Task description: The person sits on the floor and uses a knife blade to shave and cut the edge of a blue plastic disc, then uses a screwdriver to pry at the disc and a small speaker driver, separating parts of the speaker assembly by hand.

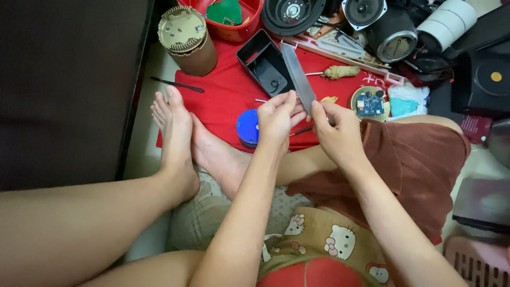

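Both hands meet on one thing here: the right hand (337, 133) has its grip pinched shut on the near end of a flat grey saw-toothed blade (297, 77), thumb and fingertips clamped at the bottom of the strip. The left hand (276, 119) sits just beside it, fingertips curled in and touching the same lower end from the other side, so that grip looks closed on the blade too, more lightly.

From the grip, the blade runs up and away, leaning a little to the left, its long axis pointing toward the open black plastic casing (263, 64), which its far end overlaps. The right hand has the firmer hold; the left is the nearer one to the blue round cap (247, 127), just to its left on the red cloth (223, 98). A small round circuit board (369, 103) lies just beyond the right hand.
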